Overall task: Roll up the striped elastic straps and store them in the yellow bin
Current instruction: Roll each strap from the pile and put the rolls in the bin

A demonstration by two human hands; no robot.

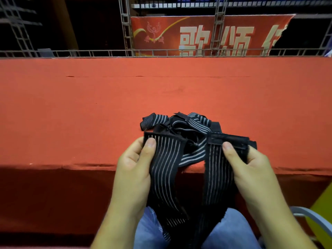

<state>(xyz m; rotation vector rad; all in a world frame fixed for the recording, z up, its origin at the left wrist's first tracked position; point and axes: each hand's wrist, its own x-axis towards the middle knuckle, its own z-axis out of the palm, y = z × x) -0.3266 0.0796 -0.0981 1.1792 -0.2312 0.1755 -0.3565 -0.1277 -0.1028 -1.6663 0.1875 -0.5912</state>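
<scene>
- The counter [89, 108], covered in red-orange cloth, spans the whole width of the view; its near edge runs just under the hands, and its front drops away in shadow below.
- A red banner [161, 36] with large pale characters hangs behind the counter's far edge, partly crossed by a grey metal truss frame [126, 26].
- The striped elastic straps [181, 126], black with thin pale lines, lie in a tangled heap at the middle of the counter's near edge; two lengths run from the heap over that edge and hang down onto the person's lap, which is clad in blue jeans [149, 229].
- The left hand [133, 164] has its grip clamped on the left length, thumb pressed on top near the strap's squared end, fingers underneath.
- The right hand [251, 164] has its grip clamped on the right length, thumb on top just below a plain black patch at that end, fingers behind it.
- The two hands sit side by side at the near edge, apart from each other, with a strap loop showing between them.
- A sliver of the yellow bin [323, 209] shows at the lower right, below the counter's near right corner, beside a curved grey bar [310, 215].
</scene>
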